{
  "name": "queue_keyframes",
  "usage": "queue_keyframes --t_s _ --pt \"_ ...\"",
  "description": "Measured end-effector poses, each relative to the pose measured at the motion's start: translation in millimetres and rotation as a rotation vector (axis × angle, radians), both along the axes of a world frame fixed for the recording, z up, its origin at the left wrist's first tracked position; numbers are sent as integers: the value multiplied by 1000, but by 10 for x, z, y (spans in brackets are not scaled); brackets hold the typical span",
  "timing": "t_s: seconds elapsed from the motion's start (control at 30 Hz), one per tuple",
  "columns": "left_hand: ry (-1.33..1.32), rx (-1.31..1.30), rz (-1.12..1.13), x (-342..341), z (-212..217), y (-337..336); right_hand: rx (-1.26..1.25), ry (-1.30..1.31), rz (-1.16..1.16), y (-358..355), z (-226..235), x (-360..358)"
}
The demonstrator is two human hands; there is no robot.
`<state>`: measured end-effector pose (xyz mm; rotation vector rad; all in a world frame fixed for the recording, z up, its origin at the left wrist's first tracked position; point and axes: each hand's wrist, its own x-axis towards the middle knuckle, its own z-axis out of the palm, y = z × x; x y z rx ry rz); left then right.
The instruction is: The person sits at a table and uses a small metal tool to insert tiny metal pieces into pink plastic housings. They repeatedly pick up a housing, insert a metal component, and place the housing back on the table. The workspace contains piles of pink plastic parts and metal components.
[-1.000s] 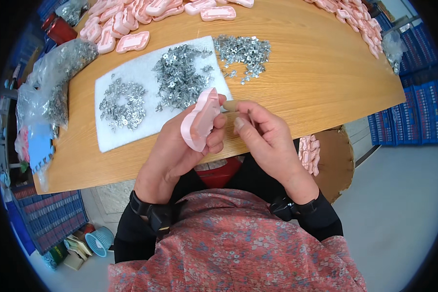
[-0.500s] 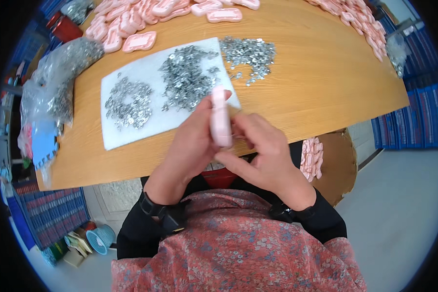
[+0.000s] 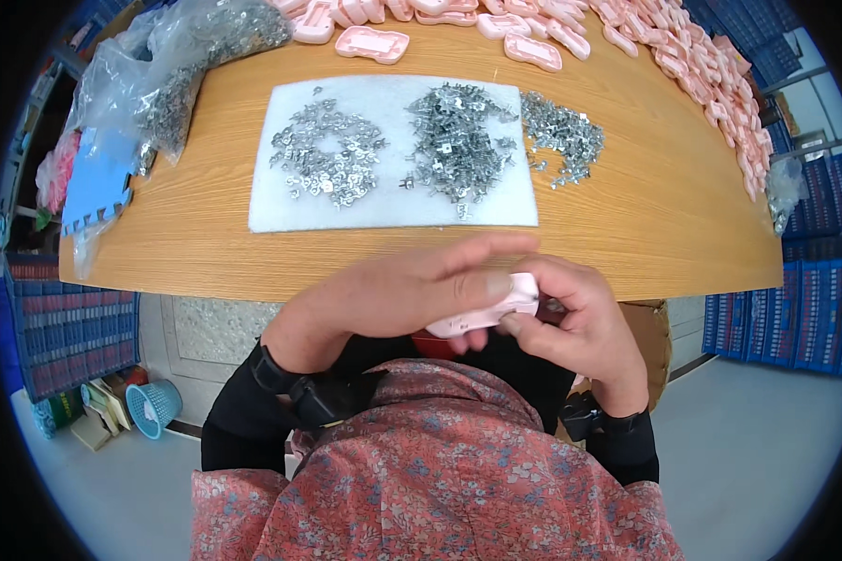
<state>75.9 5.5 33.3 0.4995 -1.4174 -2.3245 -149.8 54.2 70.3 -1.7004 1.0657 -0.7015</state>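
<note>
I am holding one pink plastic piece (image 3: pixel 485 311) in both hands just below the counter (image 3: pixel 664 215) edge, its long axis running left to right. My left hand (image 3: pixel 398 294) is lying over it with fingers nearly flat, my right hand (image 3: pixel 571 313) is pinching its right end. Three heaps of small metal clips (image 3: pixel 454 140) are lying ahead, two on the white mat (image 3: pixel 281 206); more pink pieces (image 3: pixel 372 42) are lining the far edge.

Left hand (image 3: pixel 412 290): enters from 7 o'clock, palm down, fingers extended toward 3 o'clock, closed in a grip. Right hand (image 3: pixel 571 323): enters from 5 o'clock, fingers curled, pinching, touching left fingertips. Dark bands on both wrists.
</note>
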Motion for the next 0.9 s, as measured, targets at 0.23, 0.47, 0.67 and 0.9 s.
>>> queue_keyframes --t_s 0.23,0.47,0.67,0.9 --pt "-47 224 160 531 -92 157 -113 143 -248 -415 -68 393" --pt "152 343 280 674 -309 168 -584 470 -122 -850 -302 1017" --pt "135 350 278 727 -343 159 -674 715 17 -1061 -314 1244" --pt "148 370 263 750 -326 169 -635 783 27 -1121 -257 1201"
